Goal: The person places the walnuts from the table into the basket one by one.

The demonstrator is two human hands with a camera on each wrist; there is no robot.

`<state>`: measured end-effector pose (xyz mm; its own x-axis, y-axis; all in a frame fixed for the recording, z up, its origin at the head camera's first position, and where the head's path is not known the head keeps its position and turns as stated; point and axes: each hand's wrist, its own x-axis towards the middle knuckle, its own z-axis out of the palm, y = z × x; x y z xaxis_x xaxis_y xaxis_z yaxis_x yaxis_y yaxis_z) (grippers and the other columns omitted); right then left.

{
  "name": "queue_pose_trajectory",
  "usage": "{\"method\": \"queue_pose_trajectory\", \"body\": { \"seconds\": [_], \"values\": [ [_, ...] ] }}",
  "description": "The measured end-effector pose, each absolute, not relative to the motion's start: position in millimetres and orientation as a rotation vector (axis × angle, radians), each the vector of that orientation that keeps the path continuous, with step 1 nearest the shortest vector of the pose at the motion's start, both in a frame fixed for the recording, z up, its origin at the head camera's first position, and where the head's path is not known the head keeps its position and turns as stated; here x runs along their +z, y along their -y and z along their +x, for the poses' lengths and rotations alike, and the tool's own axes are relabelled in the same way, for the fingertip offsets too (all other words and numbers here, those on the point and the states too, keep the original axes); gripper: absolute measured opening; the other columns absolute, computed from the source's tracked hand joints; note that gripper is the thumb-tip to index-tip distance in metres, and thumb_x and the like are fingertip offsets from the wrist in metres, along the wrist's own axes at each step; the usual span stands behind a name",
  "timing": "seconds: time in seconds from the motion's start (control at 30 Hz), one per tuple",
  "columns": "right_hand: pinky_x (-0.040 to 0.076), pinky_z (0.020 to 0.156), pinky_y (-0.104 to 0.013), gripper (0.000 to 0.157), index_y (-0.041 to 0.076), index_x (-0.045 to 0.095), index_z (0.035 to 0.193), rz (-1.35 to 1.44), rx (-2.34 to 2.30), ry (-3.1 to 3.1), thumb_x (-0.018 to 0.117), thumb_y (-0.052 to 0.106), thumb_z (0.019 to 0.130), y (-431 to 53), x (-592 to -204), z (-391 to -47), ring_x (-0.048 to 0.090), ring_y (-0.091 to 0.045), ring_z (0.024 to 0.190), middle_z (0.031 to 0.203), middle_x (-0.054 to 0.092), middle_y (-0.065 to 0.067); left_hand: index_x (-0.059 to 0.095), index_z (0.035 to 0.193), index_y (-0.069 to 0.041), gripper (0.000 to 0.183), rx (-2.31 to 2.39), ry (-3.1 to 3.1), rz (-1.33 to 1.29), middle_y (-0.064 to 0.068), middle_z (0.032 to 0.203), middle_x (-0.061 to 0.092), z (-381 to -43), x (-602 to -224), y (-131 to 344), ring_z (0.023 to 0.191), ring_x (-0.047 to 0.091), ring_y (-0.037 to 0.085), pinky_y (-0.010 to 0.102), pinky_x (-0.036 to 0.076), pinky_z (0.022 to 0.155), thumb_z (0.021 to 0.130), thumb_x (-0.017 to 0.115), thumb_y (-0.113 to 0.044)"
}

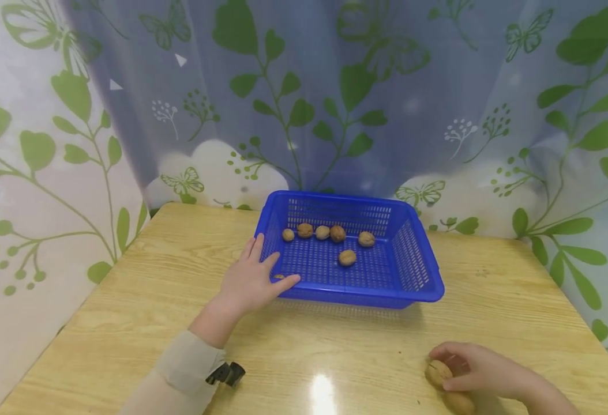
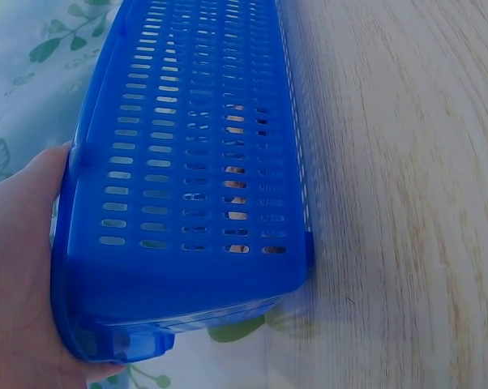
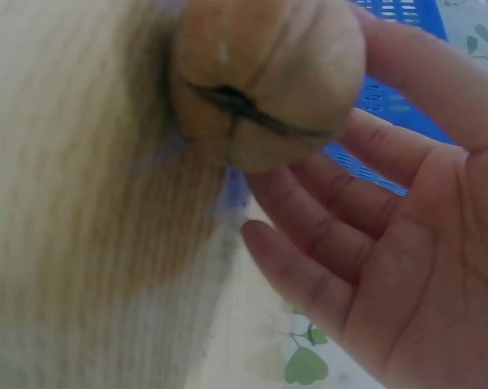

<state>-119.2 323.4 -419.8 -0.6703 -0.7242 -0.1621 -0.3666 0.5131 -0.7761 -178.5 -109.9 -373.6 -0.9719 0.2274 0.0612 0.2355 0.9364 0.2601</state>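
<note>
A blue plastic basket (image 1: 335,293) with slotted walls stands on the table, holding several walnuts (image 1: 347,257). My left hand (image 1: 249,282) rests on the basket's front left corner, fingers spread and thumb along the front rim; one walnut (image 1: 279,277) inside is mostly hidden near it. In the left wrist view the hand lies against the rim beside the slotted wall (image 2: 187,162). Near the table's front right, my right hand (image 1: 483,369) holds a walnut (image 1: 438,373) with curved fingers, low over the wood. A second walnut (image 1: 460,402) lies just below that hand, partly covered.
The light wooden table (image 1: 179,259) runs back to a curtain (image 1: 309,115) printed with green leaves and butterflies. Similar leafy cloth hangs at the left and right sides. A black strap-like device (image 1: 226,374) is on the left sleeve.
</note>
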Motion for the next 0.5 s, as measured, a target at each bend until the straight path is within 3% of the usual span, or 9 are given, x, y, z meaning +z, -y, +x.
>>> {"method": "queue_pose_trajectory", "body": {
  "seconds": [0.23,0.5],
  "values": [
    [0.049,0.074,-0.025,0.026,0.005,0.059,0.109,-0.937,-0.955,-2.399,0.066,0.020,0.088,-318,-421,-120,0.058,-0.003,0.091,0.103,0.064,0.003,0.045,0.139,-0.009,0.087,-0.425,3.054,-0.363,0.021,0.153,0.007,-179,-375,111,0.140,0.004,0.035,0.055,0.030,0.102,0.084,0.033,-0.075],
    [0.050,0.075,-0.024,0.032,0.000,0.057,0.114,-0.844,-1.106,-2.528,0.065,0.016,0.088,-311,-412,-120,0.058,-0.004,0.093,0.108,0.062,-0.002,0.046,0.139,-0.009,0.087,-0.430,3.050,-0.366,0.021,0.153,0.007,-179,-375,111,0.140,0.004,0.036,0.056,0.030,0.102,0.084,0.033,-0.075]
  ]
}}
